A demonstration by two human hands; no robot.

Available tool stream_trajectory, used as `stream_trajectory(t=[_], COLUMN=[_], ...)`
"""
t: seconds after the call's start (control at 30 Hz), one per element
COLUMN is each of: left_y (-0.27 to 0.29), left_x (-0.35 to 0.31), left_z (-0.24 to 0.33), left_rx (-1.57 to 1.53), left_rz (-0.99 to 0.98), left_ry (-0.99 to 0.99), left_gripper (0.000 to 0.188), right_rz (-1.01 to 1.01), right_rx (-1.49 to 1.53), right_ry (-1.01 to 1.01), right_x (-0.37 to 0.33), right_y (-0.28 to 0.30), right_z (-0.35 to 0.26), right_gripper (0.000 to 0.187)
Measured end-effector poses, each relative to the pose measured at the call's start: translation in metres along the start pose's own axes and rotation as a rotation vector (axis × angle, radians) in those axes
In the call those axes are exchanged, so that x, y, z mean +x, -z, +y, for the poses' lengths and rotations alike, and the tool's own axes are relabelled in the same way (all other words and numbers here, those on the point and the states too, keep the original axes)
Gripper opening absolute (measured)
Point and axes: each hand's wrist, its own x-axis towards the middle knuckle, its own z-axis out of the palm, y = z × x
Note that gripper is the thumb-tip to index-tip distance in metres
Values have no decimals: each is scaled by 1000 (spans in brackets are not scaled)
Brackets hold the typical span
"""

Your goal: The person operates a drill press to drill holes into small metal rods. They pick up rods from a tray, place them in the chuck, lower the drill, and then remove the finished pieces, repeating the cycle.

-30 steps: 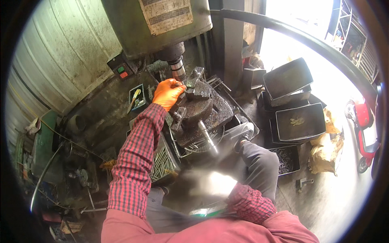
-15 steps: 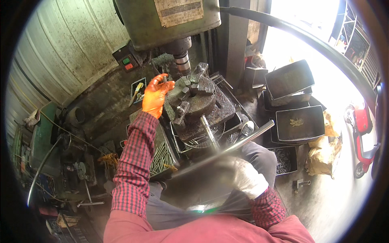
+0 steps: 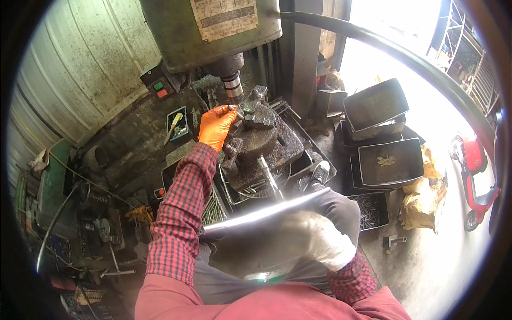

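My left hand, in an orange glove, is closed in a pinch on a short metal pin, mostly hidden by the fingers. It is at the jaws of a grimy machine vise, just below the chuck of a green drill press. From the vise a steel screw points toward me, with a long shiny handle bar lying across its end. My right hand, in a white glove, is beside this bar; motion smears its fingers, so their grip is unclear.
Metal pins fill a tray left of the vise and a black bin at right. Dark bins are stacked farther right. A brush lies by a small tray. A red and green switch box is on the left.
My left hand has moved right and slightly down, bringing the pin to the vise jaws, and its fingers have drawn together. The handle bar has turned to a flatter slant beside my blurred right hand.
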Motion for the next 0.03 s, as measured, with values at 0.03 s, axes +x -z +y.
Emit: stream_trajectory(t=[0.03], left_y=[1], left_x=[2], left_z=[-1], left_rx=[86], left_rz=[-1], left_ry=[-19], left_gripper=[19], right_rz=[83], right_rx=[-67], right_ry=[88], right_x=[1], right_y=[3], right_z=[6], right_gripper=[51])
